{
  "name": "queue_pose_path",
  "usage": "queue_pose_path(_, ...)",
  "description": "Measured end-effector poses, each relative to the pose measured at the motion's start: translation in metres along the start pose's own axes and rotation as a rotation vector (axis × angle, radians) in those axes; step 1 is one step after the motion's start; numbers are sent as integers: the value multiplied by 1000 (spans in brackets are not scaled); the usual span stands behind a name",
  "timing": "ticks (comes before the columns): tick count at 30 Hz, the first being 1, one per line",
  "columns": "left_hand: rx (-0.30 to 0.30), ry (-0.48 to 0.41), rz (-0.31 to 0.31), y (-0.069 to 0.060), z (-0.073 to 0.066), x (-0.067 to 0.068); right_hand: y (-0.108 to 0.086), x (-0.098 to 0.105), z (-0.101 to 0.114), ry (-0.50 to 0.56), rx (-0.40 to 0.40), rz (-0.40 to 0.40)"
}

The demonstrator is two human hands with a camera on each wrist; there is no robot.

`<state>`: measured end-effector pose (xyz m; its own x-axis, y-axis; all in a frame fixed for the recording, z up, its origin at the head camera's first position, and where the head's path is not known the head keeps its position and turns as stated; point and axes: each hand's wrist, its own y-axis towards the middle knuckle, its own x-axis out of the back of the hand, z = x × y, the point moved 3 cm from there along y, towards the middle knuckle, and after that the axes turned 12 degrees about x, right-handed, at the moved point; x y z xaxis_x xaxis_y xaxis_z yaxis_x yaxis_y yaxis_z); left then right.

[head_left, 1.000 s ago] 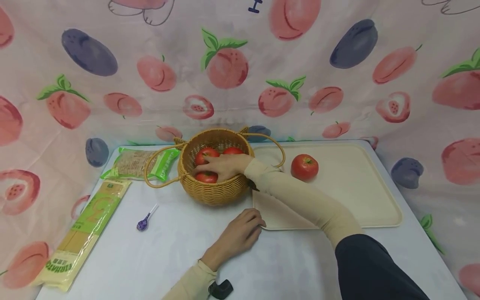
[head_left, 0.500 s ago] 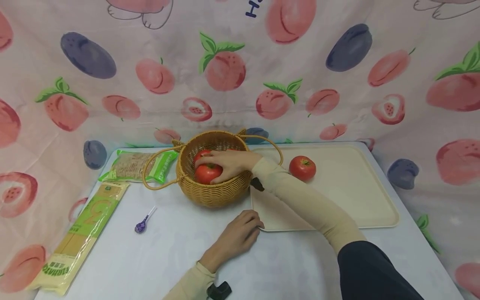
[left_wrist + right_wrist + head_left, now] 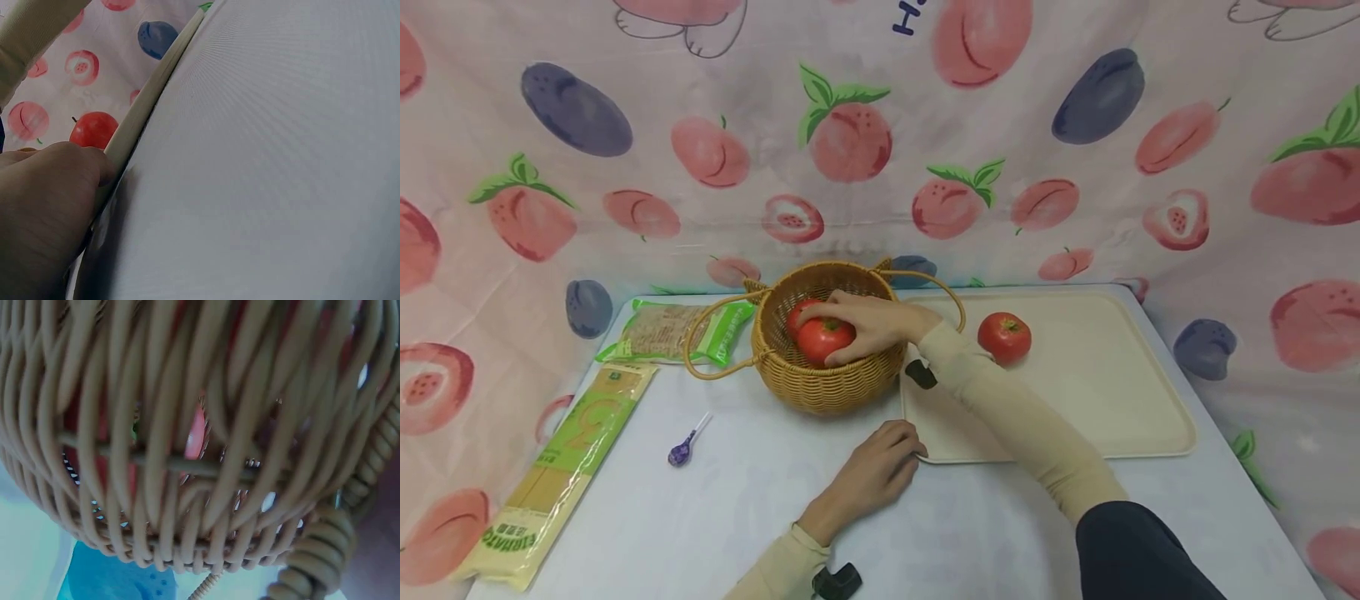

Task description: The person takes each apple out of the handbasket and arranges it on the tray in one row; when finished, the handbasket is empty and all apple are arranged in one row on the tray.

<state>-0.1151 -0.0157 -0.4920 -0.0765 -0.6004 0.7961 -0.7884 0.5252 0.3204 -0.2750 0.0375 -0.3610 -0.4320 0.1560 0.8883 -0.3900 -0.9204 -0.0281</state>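
A round wicker basket (image 3: 823, 392) stands on the table, and red tomatoes lie inside it. My right hand (image 3: 876, 321) reaches in over its right rim and grips a tomato (image 3: 820, 340), thumb in front and fingers over the top. Behind that one another tomato (image 3: 796, 315) partly shows. In the right wrist view the basket's weave (image 3: 169, 444) hides the hand. My left hand (image 3: 872, 471) rests by the near left corner of the cream tray (image 3: 1097, 392), its curled fingers holding the rim. A single tomato (image 3: 1004, 337) sits on the tray.
Left of the basket lies a green-edged clear bag (image 3: 662, 333), partly under a basket handle (image 3: 722, 372). A long noodle packet (image 3: 561, 475) lies along the table's left side. A purple lollipop (image 3: 681, 452) lies between packet and basket. A fruit-print cloth (image 3: 850, 208) hangs behind.
My right hand has shifted from spread fingers among the tomatoes to a grip on one, which has turned and moved slightly right and up. The left hand stays at the tray corner.
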Motion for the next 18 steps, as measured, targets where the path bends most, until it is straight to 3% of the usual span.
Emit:
queue_pose_path(6,0,-9,-3,0,0,0,-7,0,1,59,9,-110)
queue_pose_path(12,9,-15,2,1,0,0,-12,2,2,84,73,-256)
queue_pose_path(18,16,-9,12,1,1,0,-17,2,2,111,87,-341)
